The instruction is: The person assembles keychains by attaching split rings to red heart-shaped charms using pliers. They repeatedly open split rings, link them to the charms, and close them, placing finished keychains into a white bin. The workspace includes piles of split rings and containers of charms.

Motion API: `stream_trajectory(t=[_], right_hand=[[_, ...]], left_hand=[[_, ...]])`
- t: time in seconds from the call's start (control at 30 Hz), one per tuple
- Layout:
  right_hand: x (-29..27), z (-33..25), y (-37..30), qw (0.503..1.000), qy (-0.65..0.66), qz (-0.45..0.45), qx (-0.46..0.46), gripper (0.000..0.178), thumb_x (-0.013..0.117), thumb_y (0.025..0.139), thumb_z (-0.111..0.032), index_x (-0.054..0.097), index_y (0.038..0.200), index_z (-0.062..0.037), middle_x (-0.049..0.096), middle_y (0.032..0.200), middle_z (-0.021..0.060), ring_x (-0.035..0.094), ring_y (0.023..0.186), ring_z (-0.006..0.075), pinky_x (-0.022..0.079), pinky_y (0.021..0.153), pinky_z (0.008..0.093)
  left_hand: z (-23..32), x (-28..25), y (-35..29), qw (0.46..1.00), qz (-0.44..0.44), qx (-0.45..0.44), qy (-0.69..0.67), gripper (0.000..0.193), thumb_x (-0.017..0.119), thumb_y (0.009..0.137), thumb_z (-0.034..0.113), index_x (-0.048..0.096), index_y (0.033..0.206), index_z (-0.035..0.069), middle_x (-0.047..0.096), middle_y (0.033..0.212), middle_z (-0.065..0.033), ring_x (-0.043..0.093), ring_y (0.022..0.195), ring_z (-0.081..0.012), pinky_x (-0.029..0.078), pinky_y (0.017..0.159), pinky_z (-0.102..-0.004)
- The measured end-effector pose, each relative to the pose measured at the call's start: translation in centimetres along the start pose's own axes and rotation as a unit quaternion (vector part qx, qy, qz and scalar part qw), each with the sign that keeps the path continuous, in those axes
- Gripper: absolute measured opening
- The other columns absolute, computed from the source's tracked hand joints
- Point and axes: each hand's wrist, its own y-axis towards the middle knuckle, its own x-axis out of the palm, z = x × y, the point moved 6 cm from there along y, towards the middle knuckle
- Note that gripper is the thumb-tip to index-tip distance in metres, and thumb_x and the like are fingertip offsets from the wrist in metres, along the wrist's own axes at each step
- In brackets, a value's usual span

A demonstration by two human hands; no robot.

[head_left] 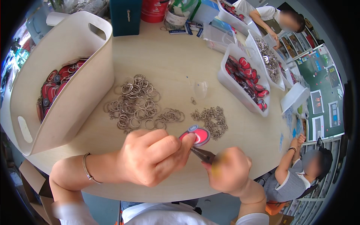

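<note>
Pinched in the fingers of my left hand point(157, 155) is a flat oval red-and-grey key tag point(200, 136) with a small blue-grey disc on it. My right hand point(230, 170) is closed around a pair of pliers point(203, 153), whose dark jaws meet the tag's lower edge, close to my left fingertips. Whether a small ring sits in the jaws, I cannot tell. Just beyond my hands lie a pile of split key rings point(138, 103) and, to its right, a heap of small chain links point(212, 120).
A tall beige bin point(88, 67) with red tags stands at left. To the right are a white tray of red tags point(243, 75) and a tray of metal parts point(267, 56). A teal box point(125, 17) and red bucket point(153, 11) stand behind. Two people sit at the right.
</note>
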Motion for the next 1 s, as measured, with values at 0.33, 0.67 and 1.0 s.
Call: stream_trajectory(t=[0.33,0.67,1.0], right_hand=[[7.6,4.3,6.9,0.967,0.216,-0.029,0.128,0.019,0.078,0.07,-0.012,0.066,0.078,-0.0001,0.052,0.086,0.009,0.056,0.077,0.0255,0.046,0.067,0.0373],[9.1,6.3,7.2,0.932,0.288,-0.067,0.21,0.014,0.075,0.071,-0.005,0.067,0.08,0.0019,0.053,0.085,0.01,0.058,0.073,0.0237,0.048,0.066,0.0361],[3.8,6.2,5.7,0.877,0.422,0.013,0.229,0.012,0.077,0.074,-0.005,0.068,0.08,0.0006,0.05,0.083,0.0024,0.053,0.069,0.0118,0.045,0.059,0.0264]], left_hand=[[-7.8,-15.7,3.4,0.796,-0.099,-0.25,0.543,0.017,0.068,0.081,0.01,0.066,0.095,0.002,0.065,0.088,-0.0113,0.06,0.075,-0.0278,0.048,0.066,-0.0374],[-6.6,-11.7,4.7,0.879,-0.055,-0.339,0.33,0.023,0.07,0.079,0.008,0.067,0.101,0.002,0.065,0.089,-0.009,0.058,0.062,-0.0192,0.046,0.057,-0.0301],[-0.9,7.2,-7.0,0.268,-0.171,-0.723,-0.613,0.028,0.053,0.097,0.024,0.066,0.101,0.0,0.062,0.076,-0.0028,0.052,0.057,-0.01,0.042,0.051,-0.0243]])
